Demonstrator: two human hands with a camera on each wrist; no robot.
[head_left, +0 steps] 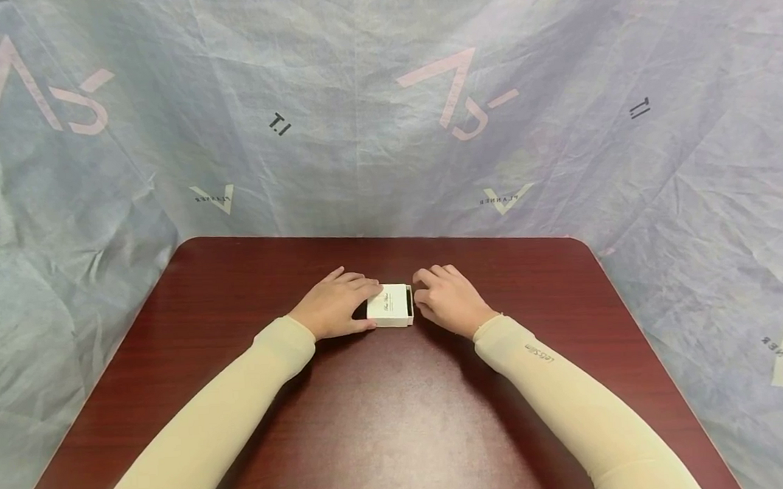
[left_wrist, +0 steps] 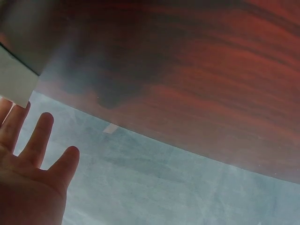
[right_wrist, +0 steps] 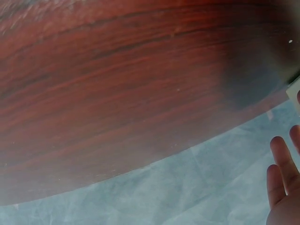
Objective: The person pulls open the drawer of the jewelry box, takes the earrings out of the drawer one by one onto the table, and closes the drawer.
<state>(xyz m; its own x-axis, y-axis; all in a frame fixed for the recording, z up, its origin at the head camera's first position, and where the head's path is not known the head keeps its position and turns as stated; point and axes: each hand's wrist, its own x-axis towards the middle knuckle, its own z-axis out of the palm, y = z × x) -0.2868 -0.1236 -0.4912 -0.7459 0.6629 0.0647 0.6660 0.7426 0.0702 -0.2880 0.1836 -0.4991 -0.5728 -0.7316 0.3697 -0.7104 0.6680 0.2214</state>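
Note:
A small white box (head_left: 387, 304) with dark print on top lies on the dark red-brown table (head_left: 400, 414). At its right end an inner part sticks out slightly, with a dark gap beside it. My left hand (head_left: 339, 306) holds the box from the left, thumb along the near side and fingers over the far side. In the left wrist view the box (left_wrist: 16, 79) shows above the left fingers (left_wrist: 41, 136). Right at the box's right end are the bent fingers of my right hand (head_left: 453, 299); I cannot tell whether they pinch the inner part.
Grey-blue cloth (head_left: 359, 128) with printed letters hangs behind the table and at both sides. The table's far edge (head_left: 298, 238) runs a short way beyond the hands. Pale sleeves (head_left: 240, 407) cover both forearms.

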